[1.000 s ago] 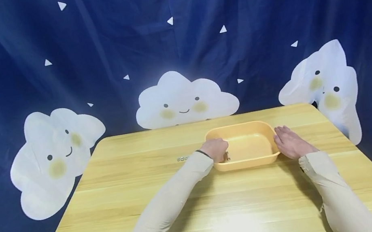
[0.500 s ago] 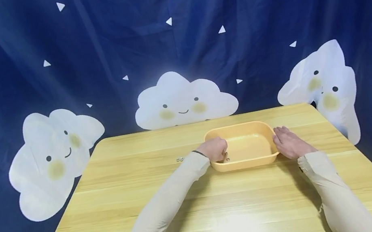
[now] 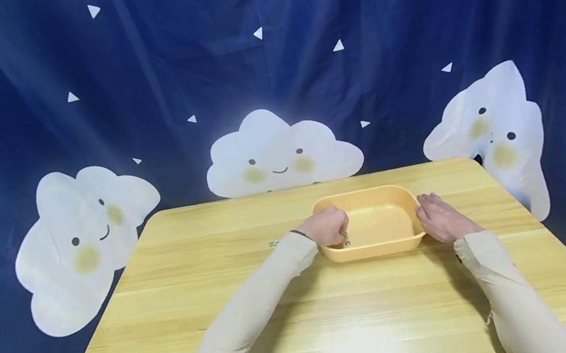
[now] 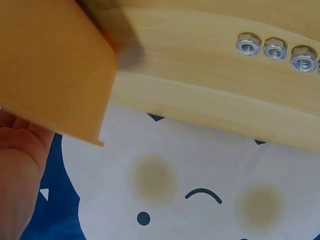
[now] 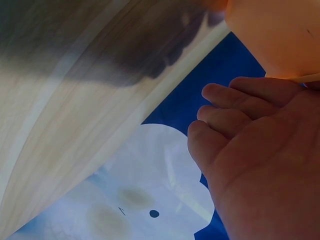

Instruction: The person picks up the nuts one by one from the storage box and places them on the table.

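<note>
My left hand [image 3: 328,227] reaches over the left end of the yellow plastic bin [image 3: 379,248], fingers down inside it. Small metal nuts [image 3: 347,242] lie on the bin floor right by these fingers. From the left wrist view, the bin wall [image 4: 55,65] hides the fingertips, and I cannot tell whether they pinch a nut. At the bin's right end rests my right hand [image 3: 444,218], its fingers fairly straight along the outer wall. Left of the bin, flange nuts [image 4: 274,49] stand in a row on the table, partly behind the left sleeve in the head view.
The bin sits toward the back of a light wooden table [image 3: 305,310]. Behind the table's far edge hangs a dark blue curtain [image 3: 265,67] with printed clouds and white triangles.
The left hand shifts slightly within the bin's left end, its sleeve now covering more of the nut row. The right hand and the bin stay in place.
</note>
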Tool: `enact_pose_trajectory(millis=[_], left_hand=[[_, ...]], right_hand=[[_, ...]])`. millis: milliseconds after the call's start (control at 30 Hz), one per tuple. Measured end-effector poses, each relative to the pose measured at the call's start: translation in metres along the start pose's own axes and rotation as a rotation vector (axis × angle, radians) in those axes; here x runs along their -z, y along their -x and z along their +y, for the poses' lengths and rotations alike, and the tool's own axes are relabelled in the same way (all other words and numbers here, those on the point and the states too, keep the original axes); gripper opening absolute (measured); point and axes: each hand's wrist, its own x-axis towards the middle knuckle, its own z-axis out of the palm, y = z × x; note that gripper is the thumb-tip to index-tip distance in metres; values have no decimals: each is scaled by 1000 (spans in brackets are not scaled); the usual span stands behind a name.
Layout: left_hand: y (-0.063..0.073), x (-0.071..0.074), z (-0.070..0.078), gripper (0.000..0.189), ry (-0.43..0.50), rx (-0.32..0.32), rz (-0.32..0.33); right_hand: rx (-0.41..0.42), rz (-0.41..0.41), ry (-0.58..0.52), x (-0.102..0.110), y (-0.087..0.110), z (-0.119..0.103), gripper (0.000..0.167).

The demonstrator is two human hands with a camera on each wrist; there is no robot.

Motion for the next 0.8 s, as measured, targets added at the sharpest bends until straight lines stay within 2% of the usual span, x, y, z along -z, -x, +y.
enact_pose_trajectory(millis=[167,300,433,533,667,800], left_hand=[[1,6,-1,59,12,4,9],[6,12,-1,57,-14,9,31],[12,16,-1,56,0,24,20],[15,21,-2,54,27,61,-3],[19,28,-2,52,33,97,-18],[24,35,-4,52,4,77,-19]], right_hand=[[58,24,62,1,0,1,46],[38,13,42,0,0,1,48],[22,3,15,-1,-1,1,49],[93,19,84,-1,0,2,42],[133,40,118,-2,-1,5,38],[69,24,44,-3,-1,4,45]])
